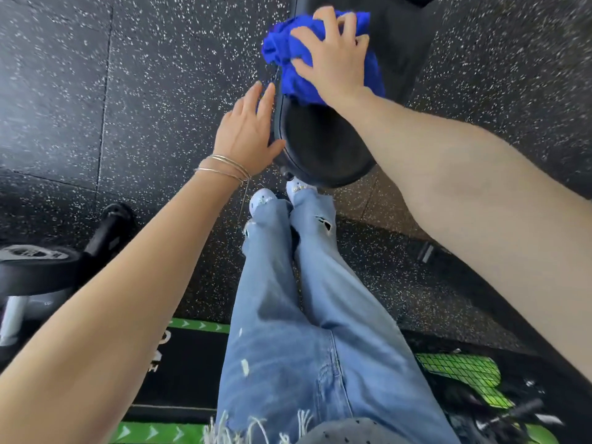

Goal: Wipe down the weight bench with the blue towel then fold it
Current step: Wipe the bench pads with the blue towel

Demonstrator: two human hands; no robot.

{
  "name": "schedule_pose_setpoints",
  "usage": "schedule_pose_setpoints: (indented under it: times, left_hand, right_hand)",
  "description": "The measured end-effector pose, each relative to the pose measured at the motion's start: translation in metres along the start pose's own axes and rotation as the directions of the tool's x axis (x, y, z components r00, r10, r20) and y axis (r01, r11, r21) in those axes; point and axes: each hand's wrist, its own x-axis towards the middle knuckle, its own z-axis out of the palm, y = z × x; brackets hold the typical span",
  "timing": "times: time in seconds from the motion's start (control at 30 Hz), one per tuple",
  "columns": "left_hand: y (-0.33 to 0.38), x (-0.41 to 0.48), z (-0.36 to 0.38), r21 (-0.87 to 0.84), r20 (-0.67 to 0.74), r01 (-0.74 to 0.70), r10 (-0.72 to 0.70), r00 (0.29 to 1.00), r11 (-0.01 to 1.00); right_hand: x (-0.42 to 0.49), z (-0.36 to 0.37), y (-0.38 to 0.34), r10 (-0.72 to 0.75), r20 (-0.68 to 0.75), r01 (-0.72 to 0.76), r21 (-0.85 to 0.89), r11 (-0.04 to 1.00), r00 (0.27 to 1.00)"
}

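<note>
Pressing bunched blue towel [288, 59] onto black weight bench [323, 145] pad with spread-fingered right hand [333, 62], left hand [246, 136] flat against bench edge, fingers straight

The towel [290, 49] lies on the bench [323, 149] at the top middle, under the right hand [333, 59]. The left hand [246, 133] touches the bench's left side. A weight plate [35, 267] sits far left.

Pressing a bunched bright blue cloth towel [288, 59] onto the black padded weight bench [323, 149] with the spread right hand [333, 59]; resting the flat left hand [245, 133] against the bench's left edge.
</note>
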Motion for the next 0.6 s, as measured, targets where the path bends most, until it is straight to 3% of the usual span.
schedule_pose_setpoints:
  times: [0.07, 0.23, 0.33, 0.5, 0.6]
  left_hand:
    - [0.001, 0.001, -0.001, 0.007, 0.016, -0.005, 0.005, 1.000, 1.000]
    - [0.006, -0.005, 0.001, -0.001, 0.075, -0.024, 0.024, 0.997, 1.000]
    - [0.009, -0.009, 0.003, -0.025, 0.079, -0.011, 0.013, 0.997, 1.000]
    - [0.006, -0.014, 0.002, -0.052, 0.042, 0.024, -0.022, 0.999, 0.998]
    - [0.004, -0.009, 0.001, -0.041, 0.044, 0.022, -0.020, 0.999, 0.999]
  right_hand:
    - [-0.007, 0.001, 0.006, 0.045, -0.031, -0.044, 0.017, 0.999, 0.999]
    - [-0.079, 0.021, 0.007, 0.327, -0.081, -0.321, 0.081, 0.944, 0.941]
    - [-0.126, 0.030, -0.011, 0.361, -0.123, -0.344, 0.138, 0.929, 0.925]
    - [-0.146, 0.033, -0.044, 0.226, -0.129, -0.213, 0.108, 0.971, 0.966]
    - [-0.149, 0.038, -0.007, -0.058, -0.255, 0.065, 0.021, 0.998, 0.965]
